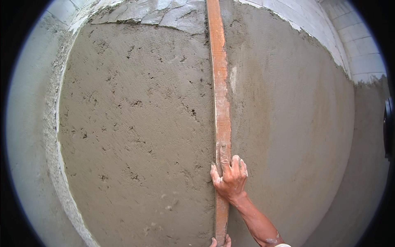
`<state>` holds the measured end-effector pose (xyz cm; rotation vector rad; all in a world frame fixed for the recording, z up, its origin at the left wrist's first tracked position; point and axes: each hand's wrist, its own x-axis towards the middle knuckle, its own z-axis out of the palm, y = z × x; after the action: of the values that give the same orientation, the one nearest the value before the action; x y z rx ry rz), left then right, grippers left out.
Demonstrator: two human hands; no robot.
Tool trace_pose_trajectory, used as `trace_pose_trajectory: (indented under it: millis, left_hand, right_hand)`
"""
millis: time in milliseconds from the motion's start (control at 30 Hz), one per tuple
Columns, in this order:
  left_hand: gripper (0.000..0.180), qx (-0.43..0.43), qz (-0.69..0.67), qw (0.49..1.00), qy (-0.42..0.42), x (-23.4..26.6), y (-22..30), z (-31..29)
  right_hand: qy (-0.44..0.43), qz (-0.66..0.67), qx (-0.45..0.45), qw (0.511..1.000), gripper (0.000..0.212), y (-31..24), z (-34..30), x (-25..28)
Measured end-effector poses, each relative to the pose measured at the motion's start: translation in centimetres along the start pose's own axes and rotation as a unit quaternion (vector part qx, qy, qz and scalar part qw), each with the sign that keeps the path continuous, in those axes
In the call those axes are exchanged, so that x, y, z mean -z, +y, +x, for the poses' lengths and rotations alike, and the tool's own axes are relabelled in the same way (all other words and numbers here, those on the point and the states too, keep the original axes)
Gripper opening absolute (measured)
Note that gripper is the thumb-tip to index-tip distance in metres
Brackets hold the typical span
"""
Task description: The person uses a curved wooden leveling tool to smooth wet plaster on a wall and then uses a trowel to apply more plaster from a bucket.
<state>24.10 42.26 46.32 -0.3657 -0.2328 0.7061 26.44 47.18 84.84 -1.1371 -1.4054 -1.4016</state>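
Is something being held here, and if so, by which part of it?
A long orange-brown bar: the right grip clasps its lower part across both edges; the left grip, mostly out of frame, holds it further down by the edges.

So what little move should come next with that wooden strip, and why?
Probably easing the wooden strip slightly leftward: the right hand grips it, and the plaster left of it is pitted, while that on the right looks smoother.

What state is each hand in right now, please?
Left hand: only fingertips show, by the board's lower part; grip cannot be told.
Right hand: holding the wooden board, one finger along its face.
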Motion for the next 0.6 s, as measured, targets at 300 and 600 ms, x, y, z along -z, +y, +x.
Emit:
trace_pose_trajectory:
  millis: [300, 600]
  left_hand:
    - [0.064, 0.232, -0.150, 0.957, -0.091, -3.2, 1.8, -2.1]
    - [0.054, -0.013, 0.005, 0.997, -0.071, -23.9, 2.1, -2.5]
  right_hand:
    - [0.033, 0.011, 0.018, 0.999, 0.054, -1.4, 3.2, -1.4]
    - [0.048, -0.004, 0.014, 0.999, 0.046, -6.5, 23.7, -5.5]
